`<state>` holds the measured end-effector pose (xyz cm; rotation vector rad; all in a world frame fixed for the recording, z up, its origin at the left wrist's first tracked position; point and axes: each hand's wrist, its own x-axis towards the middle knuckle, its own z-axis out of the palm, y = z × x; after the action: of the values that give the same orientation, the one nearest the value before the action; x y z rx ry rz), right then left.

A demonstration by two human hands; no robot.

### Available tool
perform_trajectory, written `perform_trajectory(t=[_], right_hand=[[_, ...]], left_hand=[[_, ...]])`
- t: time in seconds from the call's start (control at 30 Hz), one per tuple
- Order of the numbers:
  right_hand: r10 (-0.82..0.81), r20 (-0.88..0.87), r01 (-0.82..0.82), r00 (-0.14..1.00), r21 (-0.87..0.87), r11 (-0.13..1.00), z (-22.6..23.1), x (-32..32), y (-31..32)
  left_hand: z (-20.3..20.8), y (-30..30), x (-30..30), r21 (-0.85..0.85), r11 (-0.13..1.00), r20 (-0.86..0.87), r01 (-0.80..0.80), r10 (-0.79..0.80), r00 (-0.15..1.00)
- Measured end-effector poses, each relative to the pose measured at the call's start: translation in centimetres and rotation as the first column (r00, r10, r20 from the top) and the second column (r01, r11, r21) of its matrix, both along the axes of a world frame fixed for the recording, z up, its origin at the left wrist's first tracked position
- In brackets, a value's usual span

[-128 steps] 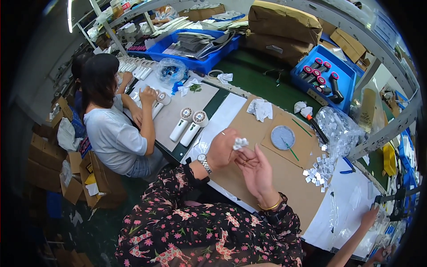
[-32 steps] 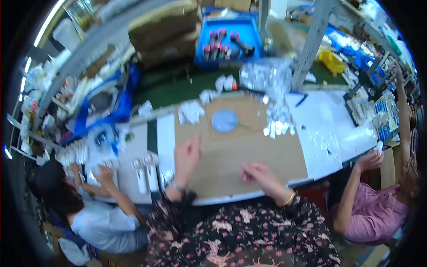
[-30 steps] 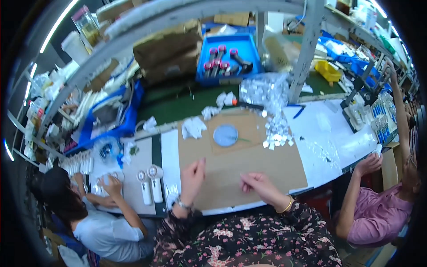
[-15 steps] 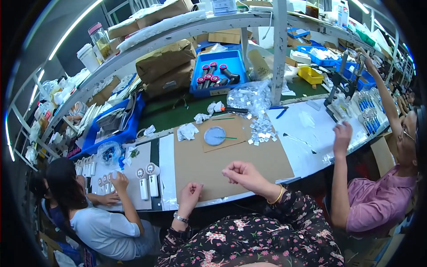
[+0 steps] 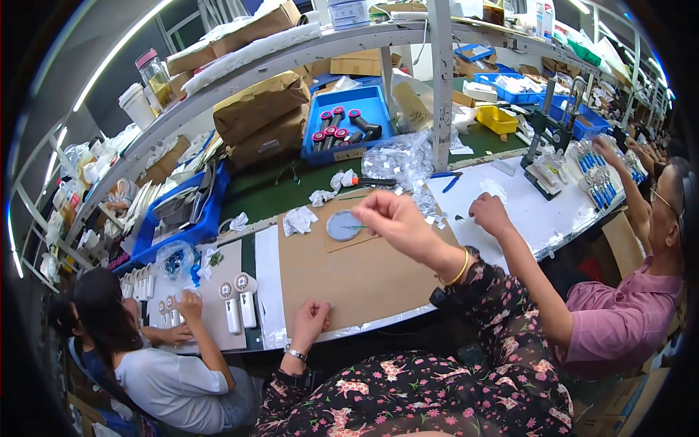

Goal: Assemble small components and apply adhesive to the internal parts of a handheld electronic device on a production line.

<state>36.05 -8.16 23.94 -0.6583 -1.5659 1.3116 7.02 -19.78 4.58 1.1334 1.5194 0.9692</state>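
My right hand (image 5: 397, 222) is over the cardboard sheet (image 5: 349, 284), fingers drawn together in a pinch. Its fingertips overlap the edge of a round, pale grey-blue dish (image 5: 339, 221) with a thin green stick (image 5: 352, 226) lying across it. Whether the fingers touch that stick I cannot tell. Close to the sheet's front edge, my left hand (image 5: 311, 320) is closed with thumb and fingertips together; anything in it is too small to make out. Small white square pieces (image 5: 431, 213) lie on the sheet's right side, partly hidden by my right hand.
Crumpled white tissue (image 5: 298, 221) lies left of the dish. Beyond are a blue tray (image 5: 349, 109) of dark handles with pink rings, and blue pliers (image 5: 451, 181). White handheld devices (image 5: 238, 302) stand at left. Co-workers sit on both sides; one's hand (image 5: 489, 213) reaches in at right.
My right hand has moved forward from the front of the sheet to the dish. My left hand stays about where it was. The right-hand co-worker's arm has come down and closer.
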Motion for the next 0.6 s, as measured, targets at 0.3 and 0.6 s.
perform_trajectory(t=[0.3,0.6], right_hand=[[-0.404,-0.268,0.461,0.875,0.205,0.863,15.2,1.4,9.4],[-0.332,-0.336,0.421,0.881,0.24,0.875,7.6,5.0,0.3]], left_hand=[[6.5,3.5,-1.8,0.114,0.987,-0.081,0.109,-0.1,0.992],[35.4,18.9,6.0,0.9,0.404,-0.167,0.164,-0.029,0.986]])
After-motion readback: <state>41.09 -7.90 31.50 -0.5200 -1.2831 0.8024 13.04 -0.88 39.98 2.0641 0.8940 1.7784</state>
